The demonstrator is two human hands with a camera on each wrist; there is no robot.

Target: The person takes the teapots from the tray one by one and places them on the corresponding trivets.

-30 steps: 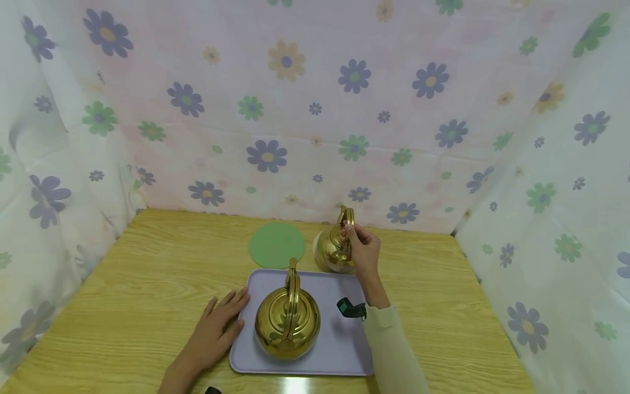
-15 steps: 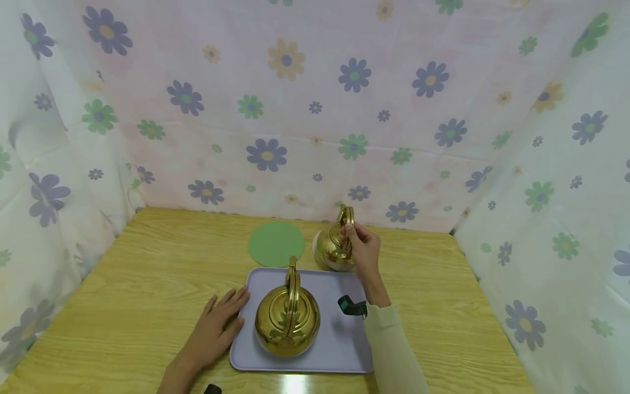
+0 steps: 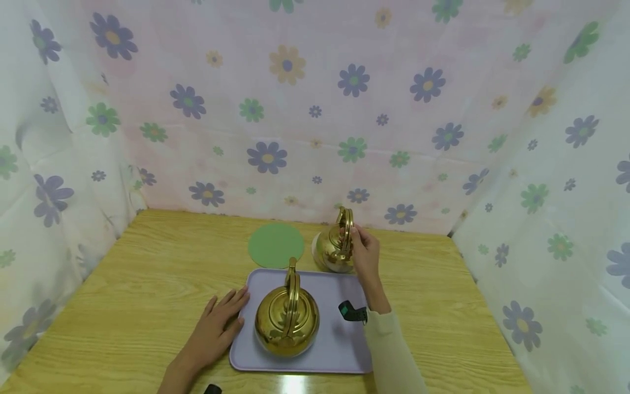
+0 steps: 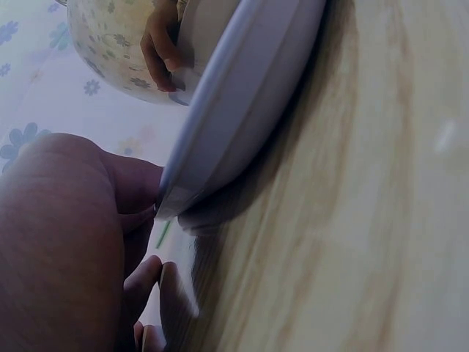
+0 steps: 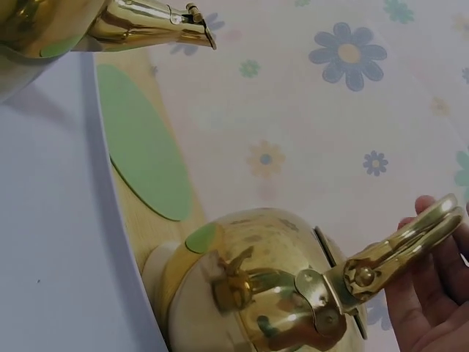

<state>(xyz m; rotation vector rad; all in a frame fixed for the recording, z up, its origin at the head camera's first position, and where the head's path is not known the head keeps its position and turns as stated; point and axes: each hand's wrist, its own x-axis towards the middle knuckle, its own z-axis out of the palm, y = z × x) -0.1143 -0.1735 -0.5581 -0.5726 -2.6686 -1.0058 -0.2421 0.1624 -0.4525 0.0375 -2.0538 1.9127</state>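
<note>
A gold kettle (image 3: 331, 249) stands upright behind the tray, on a pale round mat (image 5: 155, 268). My right hand (image 3: 366, 253) is at its raised handle (image 5: 410, 249); in the right wrist view the fingers (image 5: 429, 286) lie loosely extended behind the handle, with the palm showing. A second, larger-looking gold kettle (image 3: 270, 323) sits on the lilac tray (image 3: 339, 350), spout pointing away. My left hand (image 3: 215, 328) lies with spread fingers at the tray's left edge, its fingertips and thumb touching the rim in the head view.
A flat green round mat (image 3: 275, 245) lies behind the tray, left of the far kettle. The wood-grain table (image 3: 147, 273) ends at a flowered curtain (image 3: 305, 120) at the back and sides. A black strap device (image 3: 351, 312) on my right wrist hangs over the tray.
My right hand's fingers have loosened from the far kettle's handle and shifted slightly right. Both kettles, the tray and my left hand stay put; the head view has turned slightly.
</note>
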